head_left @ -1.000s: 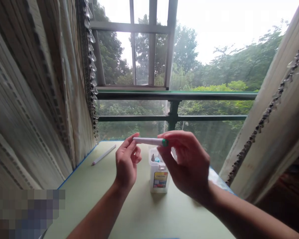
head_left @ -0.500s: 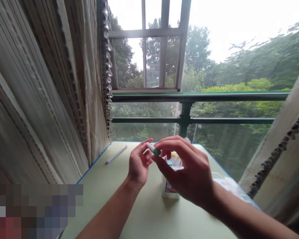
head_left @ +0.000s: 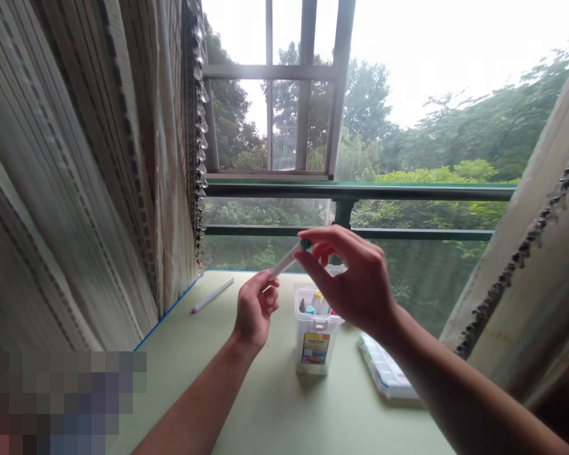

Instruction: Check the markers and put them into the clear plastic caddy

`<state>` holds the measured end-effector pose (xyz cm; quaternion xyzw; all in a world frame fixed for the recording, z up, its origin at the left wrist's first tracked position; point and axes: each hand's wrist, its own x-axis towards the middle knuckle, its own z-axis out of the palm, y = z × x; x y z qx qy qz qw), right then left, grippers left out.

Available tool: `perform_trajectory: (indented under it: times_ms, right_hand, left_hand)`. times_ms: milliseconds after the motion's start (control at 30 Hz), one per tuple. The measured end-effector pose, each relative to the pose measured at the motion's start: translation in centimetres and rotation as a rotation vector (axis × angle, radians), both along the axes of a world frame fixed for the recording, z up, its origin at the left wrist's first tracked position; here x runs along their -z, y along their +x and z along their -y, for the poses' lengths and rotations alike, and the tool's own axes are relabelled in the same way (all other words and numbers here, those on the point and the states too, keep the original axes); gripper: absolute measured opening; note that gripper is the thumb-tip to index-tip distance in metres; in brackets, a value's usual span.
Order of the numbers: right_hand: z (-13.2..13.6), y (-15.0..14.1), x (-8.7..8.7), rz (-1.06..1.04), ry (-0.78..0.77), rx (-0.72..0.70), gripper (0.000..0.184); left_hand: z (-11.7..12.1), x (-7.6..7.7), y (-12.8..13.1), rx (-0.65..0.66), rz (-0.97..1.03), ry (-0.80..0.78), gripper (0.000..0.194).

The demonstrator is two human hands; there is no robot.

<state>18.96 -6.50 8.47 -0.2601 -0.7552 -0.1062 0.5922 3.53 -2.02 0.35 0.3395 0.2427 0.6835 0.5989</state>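
A white marker [head_left: 285, 261] with a dark green end slants up to the right above the table. My left hand [head_left: 256, 306] pinches its lower end between thumb and fingers. Thumb and fingertips of my right hand [head_left: 355, 275] grip the green end. Below my right hand stands a clear plastic box [head_left: 318, 322] with a printed label, holding several markers with coloured ends. Another white marker [head_left: 213, 295] with a pinkish tip lies by itself to the left of my left hand.
A white compartmented case [head_left: 389, 370] lies on the pale green table [head_left: 270, 404], partly behind my right forearm. Curtains [head_left: 99, 158] hang at left and right. Beyond the table runs a dark green railing [head_left: 408, 193] in front of the window.
The marker has been raised and turned, so its green end now points up to the right. My right hand has moved up, and the box and case show more fully.
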Motion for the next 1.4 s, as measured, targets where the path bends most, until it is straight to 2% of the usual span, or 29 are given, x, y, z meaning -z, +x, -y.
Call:
perform_trajectory:
  times_ms: [100,233,433,633,867,1133,1400]
  right_hand:
    - [-1.7,0.6,-1.0,-0.087,-0.137,0.037,0.016]
    - [-3.6,2.2,-1.0,-0.161,-0.31,0.013,0.033]
    - [-4.6,5.1,-1.8,-0.129,-0.574,-0.144,0.041]
    - [-5.3,6.5,-2.3,-0.032,-0.677,-0.09,0.048]
    - [-6.1,8.3,-2.2,-0.006,-0.862,-0.326,0.044]
    - [-6.1,9.0,-2.3,-0.002,-0.907,-0.377,0.038]
    - [-6.4,8.8,-1.9,0.01,-0.884,-0.388,0.036]
  left_hand:
    - [0.0,-0.2,-0.1,-0.08,-0.039,0.052,0.031]
    - [-0.2,0.0,-0.2,-0.132,-0.077,0.087,0.031]
    - [-0.2,0.4,0.0,-0.088,-0.096,0.122,0.03]
    - [0.0,0.5,0.0,-0.071,-0.116,0.151,0.031]
    - [0.2,0.2,0.0,-0.116,-0.148,0.194,0.027]
    - [0.5,0.3,0.3,-0.084,-0.168,0.194,0.027]
    - [0.6,0.4,0.2,-0.149,-0.189,0.235,0.019]
